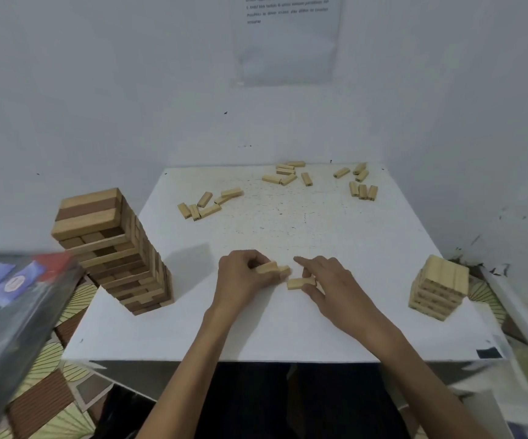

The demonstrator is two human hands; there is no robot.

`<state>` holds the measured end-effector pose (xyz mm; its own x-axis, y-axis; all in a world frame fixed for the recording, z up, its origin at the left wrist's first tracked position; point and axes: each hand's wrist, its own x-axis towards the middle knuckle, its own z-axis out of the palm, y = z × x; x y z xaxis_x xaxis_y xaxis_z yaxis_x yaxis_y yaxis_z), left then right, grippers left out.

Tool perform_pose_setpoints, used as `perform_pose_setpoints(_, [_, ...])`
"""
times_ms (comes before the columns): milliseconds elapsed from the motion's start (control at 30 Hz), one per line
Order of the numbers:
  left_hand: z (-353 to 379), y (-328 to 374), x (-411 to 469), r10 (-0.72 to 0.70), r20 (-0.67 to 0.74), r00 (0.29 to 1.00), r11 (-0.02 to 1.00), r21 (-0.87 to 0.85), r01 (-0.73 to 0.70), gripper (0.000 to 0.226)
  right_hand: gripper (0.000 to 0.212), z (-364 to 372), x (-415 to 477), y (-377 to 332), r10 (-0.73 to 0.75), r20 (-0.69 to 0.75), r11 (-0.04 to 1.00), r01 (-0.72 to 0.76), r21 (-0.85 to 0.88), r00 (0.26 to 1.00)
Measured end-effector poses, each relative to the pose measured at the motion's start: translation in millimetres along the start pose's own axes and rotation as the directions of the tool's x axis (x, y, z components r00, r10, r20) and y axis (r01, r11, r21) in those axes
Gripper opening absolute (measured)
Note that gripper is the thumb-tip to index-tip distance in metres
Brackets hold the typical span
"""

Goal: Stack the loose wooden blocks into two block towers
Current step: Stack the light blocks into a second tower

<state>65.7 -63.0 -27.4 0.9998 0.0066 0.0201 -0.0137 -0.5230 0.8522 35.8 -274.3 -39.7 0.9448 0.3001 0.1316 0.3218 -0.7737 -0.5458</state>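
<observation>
A tall tower (120,248) of light and dark wooden blocks stands at the left of the white table (288,327). A short tower (440,286) of pale blocks stands at the right edge. My left hand (240,280) grips two pale blocks (272,269) side by side near the table's middle. My right hand (329,283) pinches another pale block (299,282) lying on the table just beside them. Loose pale blocks lie at the back in three clusters: left (208,204), centre (288,174) and right (359,183).
White walls close in the table at the back and right, with a printed sheet (288,39) taped up. A dark box (12,318) juts in at the left. Patterned floor (53,400) shows below the table's front edge.
</observation>
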Motion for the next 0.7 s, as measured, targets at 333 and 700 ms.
perform_pose_setpoints(333, [-9.0,12.1,1.1,0.093,0.128,0.987,0.960,0.253,-0.123,0.055,0.049,-9.0,-7.6,6.8,-0.037,0.018,0.999,0.037,0.007,0.999])
perform_pose_setpoints(700, [-12.0,-12.9,-10.4,0.205,0.136,0.969,0.905,0.350,-0.240,0.035,0.042,-10.9,7.0,5.9,-0.053,0.121,0.996,0.061,-0.066,0.991])
